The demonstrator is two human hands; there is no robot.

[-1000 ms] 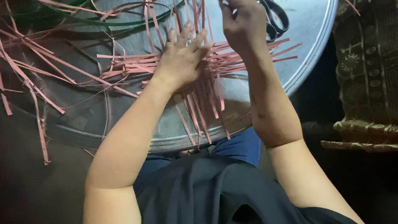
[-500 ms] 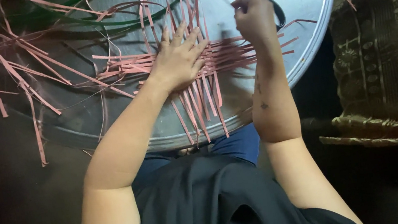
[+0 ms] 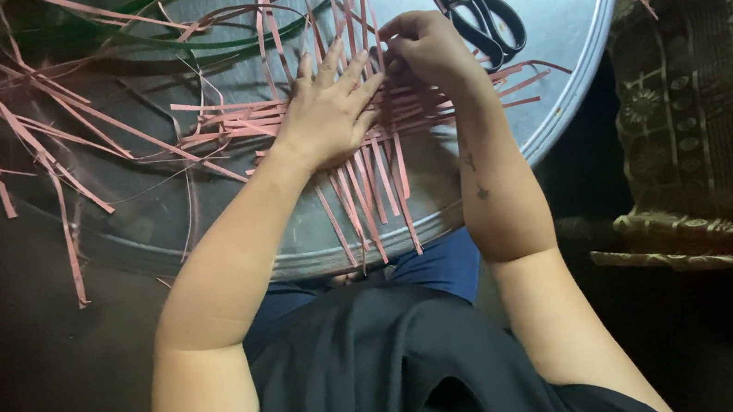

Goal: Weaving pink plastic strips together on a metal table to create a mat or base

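Hands at work on a loose mat of pink strips, seen from above on a large round metal tray. Left hand lies flat and open, fingers spread, pressing the crossed strips down, probably to keep the weave from shifting. Right hand is curled closed just beside it, fingertips pinching what looks like a single strip at the mat's far edge. More pink strips trail loose over the tray's left side and hang over its near rim. Black-handled scissors rest on the tray beyond the right hand, within easy reach. Patterned cloth lies to the right.
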